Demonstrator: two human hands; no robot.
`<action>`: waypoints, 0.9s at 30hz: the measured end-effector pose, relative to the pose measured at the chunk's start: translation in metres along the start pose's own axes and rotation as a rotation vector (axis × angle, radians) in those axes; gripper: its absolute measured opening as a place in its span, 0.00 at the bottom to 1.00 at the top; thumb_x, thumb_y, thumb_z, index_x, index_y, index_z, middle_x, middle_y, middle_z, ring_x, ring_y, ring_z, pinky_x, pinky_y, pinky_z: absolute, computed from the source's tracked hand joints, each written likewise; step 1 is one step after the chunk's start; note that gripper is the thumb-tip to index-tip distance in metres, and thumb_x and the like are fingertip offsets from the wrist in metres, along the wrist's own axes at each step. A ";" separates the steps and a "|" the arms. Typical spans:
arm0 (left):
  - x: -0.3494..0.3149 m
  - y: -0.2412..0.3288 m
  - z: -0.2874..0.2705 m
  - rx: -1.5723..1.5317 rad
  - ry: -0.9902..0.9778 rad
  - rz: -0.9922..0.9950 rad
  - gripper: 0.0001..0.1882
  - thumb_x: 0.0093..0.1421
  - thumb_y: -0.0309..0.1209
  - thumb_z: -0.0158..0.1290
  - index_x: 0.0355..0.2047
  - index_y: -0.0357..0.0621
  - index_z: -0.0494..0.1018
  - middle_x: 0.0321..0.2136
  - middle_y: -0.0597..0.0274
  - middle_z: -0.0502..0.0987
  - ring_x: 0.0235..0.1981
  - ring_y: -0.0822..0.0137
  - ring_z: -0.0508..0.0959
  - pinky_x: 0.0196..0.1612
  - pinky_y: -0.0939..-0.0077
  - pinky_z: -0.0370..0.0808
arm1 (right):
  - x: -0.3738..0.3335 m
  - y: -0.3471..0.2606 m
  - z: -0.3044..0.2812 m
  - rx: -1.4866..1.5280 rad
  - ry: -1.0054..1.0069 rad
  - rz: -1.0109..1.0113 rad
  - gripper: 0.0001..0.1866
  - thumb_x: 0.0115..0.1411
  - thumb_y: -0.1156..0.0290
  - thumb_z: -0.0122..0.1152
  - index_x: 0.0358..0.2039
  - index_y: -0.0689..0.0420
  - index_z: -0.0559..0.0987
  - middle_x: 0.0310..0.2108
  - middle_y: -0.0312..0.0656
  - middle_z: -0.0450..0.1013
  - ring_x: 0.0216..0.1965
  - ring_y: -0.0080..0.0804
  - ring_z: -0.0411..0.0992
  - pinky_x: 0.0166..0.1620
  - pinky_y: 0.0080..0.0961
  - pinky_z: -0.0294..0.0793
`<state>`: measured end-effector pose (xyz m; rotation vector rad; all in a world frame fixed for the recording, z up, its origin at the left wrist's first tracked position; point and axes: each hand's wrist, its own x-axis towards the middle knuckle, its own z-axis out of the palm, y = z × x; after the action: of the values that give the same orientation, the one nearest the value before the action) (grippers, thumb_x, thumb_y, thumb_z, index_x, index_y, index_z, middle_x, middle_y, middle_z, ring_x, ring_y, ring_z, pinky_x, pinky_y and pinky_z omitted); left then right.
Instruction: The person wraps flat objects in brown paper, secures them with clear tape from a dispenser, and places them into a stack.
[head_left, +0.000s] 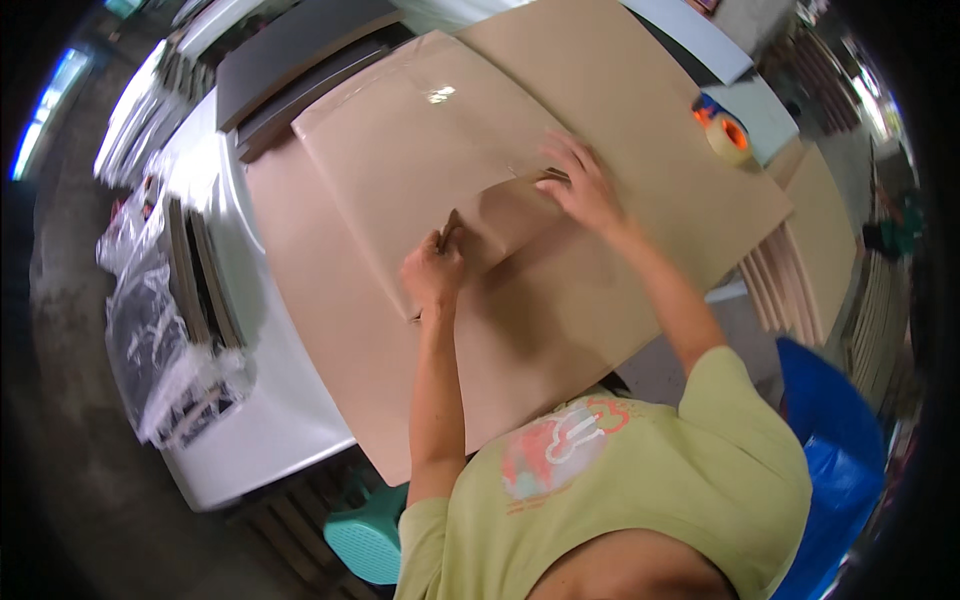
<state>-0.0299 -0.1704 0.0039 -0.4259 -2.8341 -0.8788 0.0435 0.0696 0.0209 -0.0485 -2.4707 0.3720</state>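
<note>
A flat brown cardboard box (420,150) with shiny clear tape across its top lies in front of me on a larger cardboard sheet (660,250). At its near end a cardboard flap (515,212) stands bent up, with shadow beneath it. My left hand (434,274) is closed on the flap's left corner, thumb up against the edge. My right hand (583,190) is at the flap's right corner, its fingers stretched and apart over the box, with the thumb by the folded edge. Its fingertips are slightly blurred.
A tape roll (728,138) with an orange core sits on the sheet's far right. Dark grey boxes (290,70) stand at the back left. Plastic-wrapped panels (190,290) lie on the white table (285,400) at left. A turquoise stool (365,540) is below; stacked boards (785,280) stand at right.
</note>
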 end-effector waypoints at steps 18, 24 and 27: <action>-0.043 0.062 0.050 0.257 -0.149 0.187 0.34 0.61 0.53 0.38 0.63 0.52 0.50 0.65 0.60 0.44 0.66 0.56 0.42 0.65 0.55 0.38 | -0.047 0.073 -0.005 -0.083 -0.286 -0.281 0.36 0.47 0.58 0.64 0.58 0.40 0.63 0.61 0.32 0.56 0.63 0.31 0.52 0.63 0.42 0.48; -0.050 0.048 0.066 0.364 0.022 0.201 0.41 0.57 0.62 0.35 0.64 0.52 0.47 0.65 0.52 0.40 0.66 0.51 0.39 0.63 0.45 0.34 | -0.026 0.143 -0.010 0.166 -0.344 -0.350 0.31 0.44 0.65 0.67 0.52 0.44 0.71 0.56 0.35 0.63 0.54 0.34 0.64 0.53 0.27 0.68; -0.048 0.056 0.064 0.373 0.028 0.109 0.42 0.57 0.62 0.33 0.64 0.51 0.45 0.65 0.47 0.38 0.66 0.48 0.37 0.62 0.44 0.34 | -0.012 0.157 -0.001 0.203 -0.281 -0.604 0.28 0.43 0.66 0.67 0.49 0.47 0.74 0.53 0.36 0.66 0.50 0.35 0.67 0.50 0.25 0.71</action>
<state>0.0292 -0.1004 -0.0290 -0.5027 -2.8275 -0.3205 0.0450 0.2188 -0.0290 0.8651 -2.5469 0.3752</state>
